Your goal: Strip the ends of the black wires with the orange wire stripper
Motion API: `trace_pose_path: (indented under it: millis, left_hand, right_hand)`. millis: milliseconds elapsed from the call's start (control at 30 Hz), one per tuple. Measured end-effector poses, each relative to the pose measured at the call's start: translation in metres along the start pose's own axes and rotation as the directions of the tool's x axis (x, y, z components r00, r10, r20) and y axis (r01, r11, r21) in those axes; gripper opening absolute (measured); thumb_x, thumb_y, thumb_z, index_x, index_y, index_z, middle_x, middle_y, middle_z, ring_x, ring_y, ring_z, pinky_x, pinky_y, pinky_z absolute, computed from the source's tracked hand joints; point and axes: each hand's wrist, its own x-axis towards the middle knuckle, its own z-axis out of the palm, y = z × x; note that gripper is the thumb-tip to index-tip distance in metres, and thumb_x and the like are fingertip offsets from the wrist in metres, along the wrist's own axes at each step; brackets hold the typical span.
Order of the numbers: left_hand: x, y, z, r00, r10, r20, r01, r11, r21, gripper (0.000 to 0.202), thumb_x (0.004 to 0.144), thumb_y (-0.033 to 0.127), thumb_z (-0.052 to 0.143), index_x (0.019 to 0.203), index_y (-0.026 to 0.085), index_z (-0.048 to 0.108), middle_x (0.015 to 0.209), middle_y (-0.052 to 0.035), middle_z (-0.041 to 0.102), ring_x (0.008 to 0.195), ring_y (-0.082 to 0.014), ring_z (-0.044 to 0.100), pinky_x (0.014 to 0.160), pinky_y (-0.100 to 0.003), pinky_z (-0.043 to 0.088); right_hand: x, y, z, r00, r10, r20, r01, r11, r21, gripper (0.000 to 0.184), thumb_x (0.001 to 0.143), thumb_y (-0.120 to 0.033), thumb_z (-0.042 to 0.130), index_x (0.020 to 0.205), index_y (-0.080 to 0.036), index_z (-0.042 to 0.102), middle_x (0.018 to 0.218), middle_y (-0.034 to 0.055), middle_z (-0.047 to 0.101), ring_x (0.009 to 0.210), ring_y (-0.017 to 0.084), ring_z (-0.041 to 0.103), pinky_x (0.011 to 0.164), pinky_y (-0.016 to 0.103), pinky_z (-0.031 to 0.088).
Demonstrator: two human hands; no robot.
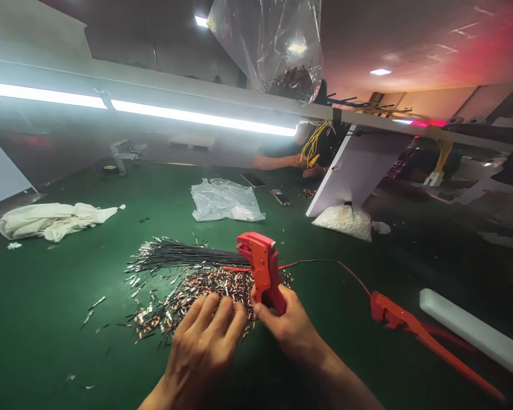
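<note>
Green tabletop (47, 307) below, tube lights (196, 116) upper left. Grips red stripper (263, 266) in right hand (294, 326); curls left hand (206, 341) over clippings (188, 290), grasp hidden.

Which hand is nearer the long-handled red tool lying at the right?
Right. The right hand is left of the long-handled red tool, apart from it; the left hand is farther left.

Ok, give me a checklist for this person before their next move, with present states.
1. Red wire stripper in the right hand: ok.
2. Left hand away from the stripper's head: ok, it is lower, over the cut wire pieces.
3. Left hand holding a piece: cannot tell, its underside is hidden.
4. Black wires apart from the pile: not ok, they meet.
5. Long-handled red tool out of both hands: ok.
</note>
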Motion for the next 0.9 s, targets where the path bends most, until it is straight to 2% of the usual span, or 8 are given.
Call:
trace_pose_path:
  millis: [133, 300, 467, 600, 667, 767, 833, 900]
  left_hand:
    - [0.004, -0.003, -0.005, 1.0, 0.018, 0.02, -0.018, 1.0, -0.005, 0.024, 0.092, 0.005, 0.043, 0.09, 0.015, 0.064, 0.079, -0.0045, 0.066, 0.08, -0.0191, 0.058, 0.078, -0.034, 0.045]
    - [0.0, -0.006, -0.005, 0.999, -0.019, -0.027, 0.017, 0.997, -0.071, 0.013, 0.087, 0.006, 0.053, 0.09, 0.014, 0.063, 0.072, -0.0027, 0.065, 0.075, -0.0184, 0.057, 0.077, -0.034, 0.045]
    - [0.003, -0.019, -0.016, 0.986, -0.096, -0.137, 0.08, 0.989, -0.122, 0.026, 0.077, 0.0, 0.066, 0.099, 0.012, 0.063, 0.077, -0.0034, 0.066, 0.07, -0.0149, 0.054, 0.066, -0.027, 0.046]
    - [0.007, -0.029, -0.027, 0.976, -0.058, -0.208, 0.061, 0.998, 0.01, 0.031, 0.073, -0.003, 0.067, 0.1, 0.012, 0.065, 0.075, -0.0033, 0.065, 0.065, -0.0132, 0.052, 0.057, -0.024, 0.041]
    - [0.009, -0.03, -0.029, 0.981, -0.026, -0.194, 0.042, 0.996, 0.079, 0.027, 0.075, 0.0, 0.066, 0.1, 0.012, 0.065, 0.075, -0.0034, 0.065, 0.064, -0.0136, 0.052, 0.055, -0.024, 0.039]
    - [0.009, -0.028, -0.026, 0.988, -0.057, -0.142, 0.064, 0.997, 0.048, 0.022, 0.079, 0.001, 0.062, 0.098, 0.011, 0.062, 0.071, -0.0013, 0.064, 0.06, -0.0122, 0.053, 0.053, -0.023, 0.039]
    - [0.01, -0.024, -0.022, 0.985, -0.111, -0.134, 0.109, 0.994, -0.021, 0.018, 0.082, 0.004, 0.061, 0.098, 0.012, 0.059, 0.068, -0.0002, 0.063, 0.057, -0.0111, 0.054, 0.051, -0.022, 0.04]
    - [0.009, -0.017, -0.02, 0.984, -0.135, -0.115, 0.123, 0.987, -0.109, 0.019, 0.087, 0.017, 0.061, 0.105, 0.01, 0.057, 0.071, -0.0024, 0.064, 0.058, -0.012, 0.057, 0.052, -0.022, 0.043]
  right_hand:
    - [0.0, -0.002, -0.006, 0.999, 0.041, 0.018, -0.042, 0.995, 0.086, 0.014, 0.077, -0.028, 0.065, 0.082, -0.017, 0.059, 0.07, -0.0014, 0.057, 0.064, 0.015, 0.053, 0.064, 0.029, 0.046]
    - [-0.003, -0.003, -0.01, 0.991, 0.086, 0.101, -0.118, 0.919, 0.375, 0.019, 0.075, -0.028, 0.071, 0.087, -0.017, 0.06, 0.073, -0.0008, 0.058, 0.065, 0.015, 0.056, 0.062, 0.029, 0.047]
    - [-0.009, -0.002, -0.005, 0.944, 0.085, 0.32, -0.266, 0.771, 0.579, 0.02, 0.079, -0.027, 0.068, 0.096, -0.016, 0.062, 0.076, 0.0017, 0.061, 0.068, 0.019, 0.062, 0.065, 0.033, 0.05]
    - [-0.014, 0.002, 0.003, 0.89, 0.079, 0.45, -0.369, 0.704, 0.606, 0.025, 0.075, -0.022, 0.07, 0.099, -0.015, 0.063, 0.08, 0.0032, 0.064, 0.071, 0.02, 0.066, 0.07, 0.036, 0.052]
    - [-0.016, 0.003, 0.006, 0.868, 0.078, 0.491, -0.403, 0.69, 0.602, 0.029, 0.073, -0.019, 0.07, 0.101, -0.015, 0.064, 0.082, 0.0039, 0.066, 0.075, 0.021, 0.067, 0.079, 0.042, 0.052]
    - [-0.019, 0.004, 0.008, 0.846, 0.079, 0.527, -0.436, 0.67, 0.601, 0.032, 0.073, -0.016, 0.067, 0.105, -0.016, 0.064, 0.086, 0.0056, 0.069, 0.082, 0.024, 0.068, 0.087, 0.049, 0.049]
    - [-0.019, 0.003, 0.009, 0.863, 0.082, 0.498, -0.413, 0.683, 0.603, 0.033, 0.072, -0.013, 0.064, 0.105, -0.016, 0.065, 0.088, 0.0059, 0.07, 0.084, 0.025, 0.069, 0.085, 0.046, 0.05]
    - [-0.018, 0.001, 0.01, 0.9, 0.087, 0.426, -0.36, 0.699, 0.618, 0.037, 0.068, -0.008, 0.061, 0.103, -0.017, 0.066, 0.088, 0.0046, 0.071, 0.084, 0.023, 0.069, 0.081, 0.038, 0.051]
